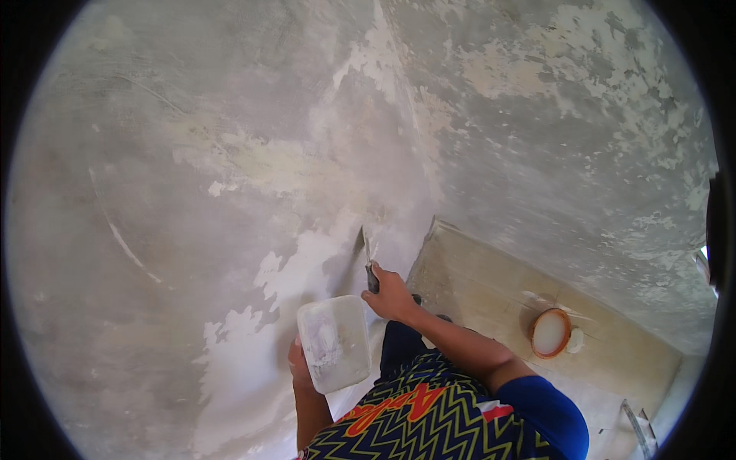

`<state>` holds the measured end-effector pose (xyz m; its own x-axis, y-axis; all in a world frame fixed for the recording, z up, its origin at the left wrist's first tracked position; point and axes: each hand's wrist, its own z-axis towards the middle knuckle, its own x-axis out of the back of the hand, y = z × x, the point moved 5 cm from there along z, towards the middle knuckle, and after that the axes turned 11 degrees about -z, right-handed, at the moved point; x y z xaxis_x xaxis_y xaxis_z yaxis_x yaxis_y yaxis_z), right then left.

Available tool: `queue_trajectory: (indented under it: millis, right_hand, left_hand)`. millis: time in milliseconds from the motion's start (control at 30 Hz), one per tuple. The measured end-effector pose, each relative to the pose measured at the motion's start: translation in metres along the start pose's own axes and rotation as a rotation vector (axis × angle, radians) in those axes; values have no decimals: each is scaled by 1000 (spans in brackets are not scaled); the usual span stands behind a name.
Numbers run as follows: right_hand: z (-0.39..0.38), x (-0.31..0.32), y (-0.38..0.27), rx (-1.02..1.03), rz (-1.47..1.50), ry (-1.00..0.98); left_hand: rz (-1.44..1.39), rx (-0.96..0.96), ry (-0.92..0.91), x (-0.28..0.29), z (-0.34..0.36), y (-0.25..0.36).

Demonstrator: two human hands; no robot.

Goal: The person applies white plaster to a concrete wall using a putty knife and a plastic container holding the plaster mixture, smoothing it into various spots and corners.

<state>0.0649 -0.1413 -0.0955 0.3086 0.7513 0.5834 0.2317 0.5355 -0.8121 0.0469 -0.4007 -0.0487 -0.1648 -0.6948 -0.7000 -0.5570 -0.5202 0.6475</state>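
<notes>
One tub [353, 341], white paste [325, 343] inside, is gripped by the left hand [300, 366]; one scraper [372, 274], pointed forward, long axis leaning slightly left, is grasped by the right hand [392, 297].

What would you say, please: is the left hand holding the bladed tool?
No, the right hand grips the bladed tool by its handle.

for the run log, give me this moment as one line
left hand: holding tray | right hand: holding scraper near wall | orange-rimmed bucket: on floor
</notes>
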Motion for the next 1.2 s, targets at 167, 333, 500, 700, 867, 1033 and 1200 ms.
queue_trajectory:
  millis: [167, 333, 500, 700, 867, 1033, 1200]
  right_hand:
    - [-22, 56, 53, 9, 251, -115]
    - [-52, 137, 60, -125, 509, -81]
    - [-94, 187, 68, -81, 768, 100]
    - [-135, 215, 52, -86, 782, 304]
    - [-143, 217, 52, -48, 643, 387]
    - [-140, 205, 53, -30, 565, 388]
    - [-134, 189, 47, -67, 618, 481]
  left_hand:
    - [102, 184, -132, -41, 57, -24]
    - [-109, 271, -241, -107, 93, -54]
    - [-200, 345, -300, -164, 106, -77]
    - [-139, 359, -313, -198, 113, -95]
    - [-141, 373, -320, -215, 106, -97]
    - [-150, 357, -372, -221, 97, -94]
    - [-114, 278, -346, -223, 87, -89]
